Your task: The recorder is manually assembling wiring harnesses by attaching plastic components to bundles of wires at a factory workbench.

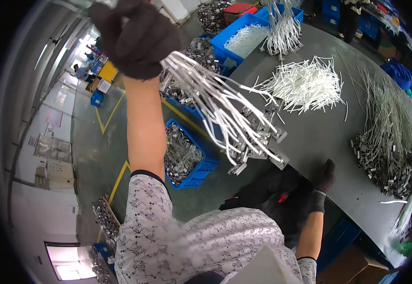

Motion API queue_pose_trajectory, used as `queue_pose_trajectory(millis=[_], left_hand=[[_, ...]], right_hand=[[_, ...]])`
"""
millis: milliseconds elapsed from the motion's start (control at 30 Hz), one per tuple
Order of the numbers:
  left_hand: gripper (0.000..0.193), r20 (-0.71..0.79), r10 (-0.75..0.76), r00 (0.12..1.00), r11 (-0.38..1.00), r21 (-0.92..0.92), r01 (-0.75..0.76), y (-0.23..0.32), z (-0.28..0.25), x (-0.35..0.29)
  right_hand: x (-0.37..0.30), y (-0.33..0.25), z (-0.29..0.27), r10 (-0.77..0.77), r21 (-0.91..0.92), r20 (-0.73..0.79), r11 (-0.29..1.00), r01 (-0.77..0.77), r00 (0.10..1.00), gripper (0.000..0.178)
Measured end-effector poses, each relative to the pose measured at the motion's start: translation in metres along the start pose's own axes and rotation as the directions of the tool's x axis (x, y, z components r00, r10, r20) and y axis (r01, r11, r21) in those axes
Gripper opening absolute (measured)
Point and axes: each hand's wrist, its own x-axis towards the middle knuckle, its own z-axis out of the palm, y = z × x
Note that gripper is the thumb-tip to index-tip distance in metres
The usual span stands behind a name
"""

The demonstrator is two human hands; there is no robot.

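My left hand (139, 40), in a dark glove, is raised at the upper left and closed round a bundle of wires in white sleeves (215, 102). The bundle slants down to the right, and small metal parts (258, 142) hang at its lower ends. At the near edge of the grey table (305, 142) is my right hand (323, 176), also in a dark glove. Nothing shows in it, and its fingers blend into the dark cloth beside it. A loose heap of short white sleeves (305, 85) lies on the table beyond the hanging bundle.
Wires with dark metal ends (390, 161) are piled on the table's right side. Another white bundle (283, 35) lies at its far edge. Blue crates (201, 173) of metal parts stand on the floor to the left. A blue bin (222, 40) of white sleeves adjoins the table.
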Motion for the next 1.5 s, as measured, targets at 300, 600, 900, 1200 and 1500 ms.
queue_pose_trajectory(millis=[300, 600, 900, 1200, 1500], left_hand=[[0.026, 0.124, 0.074, 0.989, 0.989, -0.138, -0.057, 0.008, 0.01, 0.007], [0.059, -0.951, 0.051, 0.305, 0.902, 0.174, 0.395, -0.119, -0.112, -0.008], [0.046, -0.895, 0.359, 0.265, 0.723, 0.446, 0.527, -0.241, -0.327, 0.042], [0.075, -0.95, 0.311, 0.039, 0.346, 0.151, 0.926, -0.344, -0.465, 0.0], [0.079, -0.924, 0.29, 0.249, -0.012, 0.256, 0.967, -0.328, -0.433, -0.024]], right_hand=[[0.009, -0.003, 0.004, 0.049, -0.043, 0.009, 0.998, -0.049, 0.999, 0.024], [0.051, -0.032, 0.065, -0.156, 0.02, 0.055, 0.988, 0.155, 0.986, 0.027], [0.061, -0.047, 0.062, -0.108, -0.035, 0.05, 0.993, 0.11, 0.993, 0.024], [0.066, -0.067, 0.052, -0.058, 0.031, 0.112, 0.998, 0.055, 0.992, 0.028], [0.064, -0.052, 0.056, -0.061, 0.042, 0.079, 0.997, 0.057, 0.995, 0.027]])
